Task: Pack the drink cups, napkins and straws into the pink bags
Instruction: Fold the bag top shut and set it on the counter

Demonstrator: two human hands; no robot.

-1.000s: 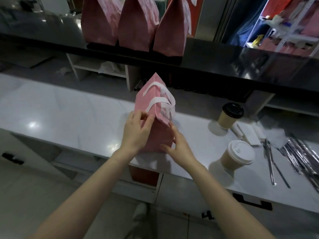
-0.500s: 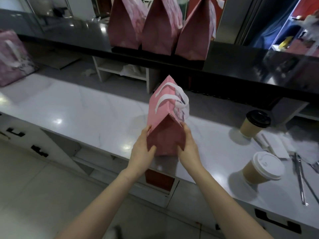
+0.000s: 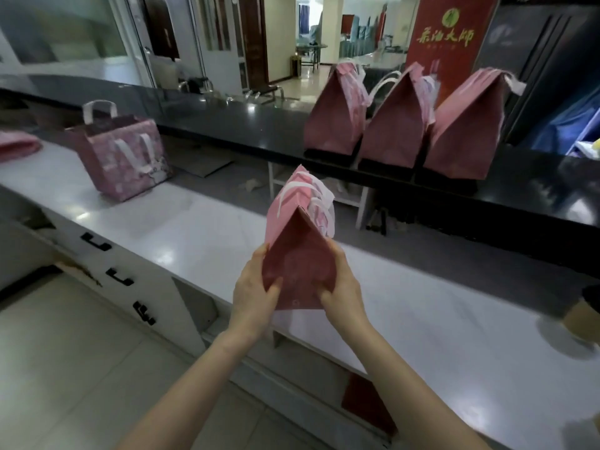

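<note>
I hold a closed pink bag [image 3: 297, 254] with white handles between both hands, lifted above the white counter [image 3: 422, 336]. My left hand [image 3: 253, 298] grips its lower left side and my right hand [image 3: 344, 287] grips its lower right side. Three closed pink bags [image 3: 402, 125] stand in a row on the black upper ledge [image 3: 246, 125] behind. An open pink bag [image 3: 126, 157] stands on the counter at far left. A paper cup [image 3: 584, 316] with a dark lid shows at the right edge, cut off. Napkins and straws are out of view.
A flat pink item [image 3: 18, 147] lies at the far left edge. White cabinet drawers with black handles [image 3: 120, 280] run below the counter. A red banner [image 3: 448, 40] stands behind the ledge.
The bag has come up off the counter and both hands have shifted to its lower sides. The view has swung up and left, so the cups and straws have slid off to the right.
</note>
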